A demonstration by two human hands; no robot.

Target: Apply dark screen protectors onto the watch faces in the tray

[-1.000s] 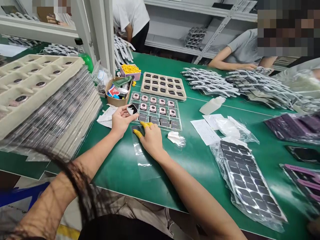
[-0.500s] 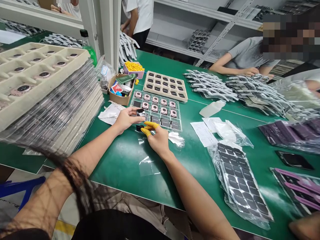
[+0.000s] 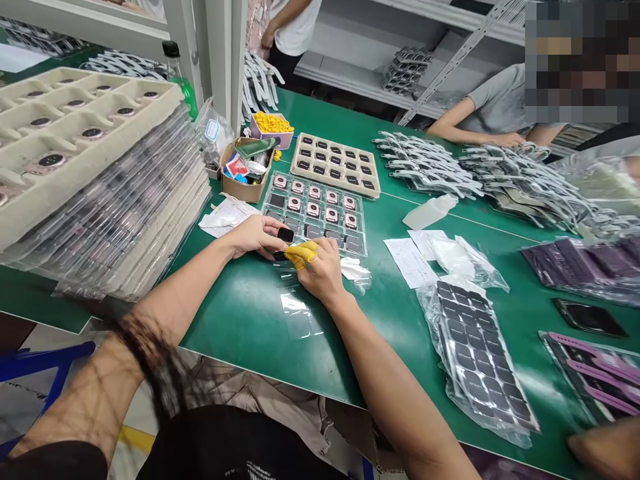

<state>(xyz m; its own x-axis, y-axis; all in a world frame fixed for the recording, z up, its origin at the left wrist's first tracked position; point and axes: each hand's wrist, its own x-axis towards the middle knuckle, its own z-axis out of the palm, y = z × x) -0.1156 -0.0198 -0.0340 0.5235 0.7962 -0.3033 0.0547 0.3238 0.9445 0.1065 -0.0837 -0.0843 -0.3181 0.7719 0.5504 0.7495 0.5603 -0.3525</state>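
Now you are bringing a small dark watch face [image 3: 285, 235] to a clear sleeve [image 3: 295, 303].
Your left hand [image 3: 257, 235] is pinching it low; your right hand [image 3: 320, 268], yellow-capped fingertips [image 3: 300, 253] closed narrow, is pinning the sleeve's far mouth flat.

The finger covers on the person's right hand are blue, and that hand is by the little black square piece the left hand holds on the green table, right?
Not quite. In the head view the finger covers on the right hand are yellow, not blue. The rest holds: that hand is beside the small black square piece held by the left hand over the green table.
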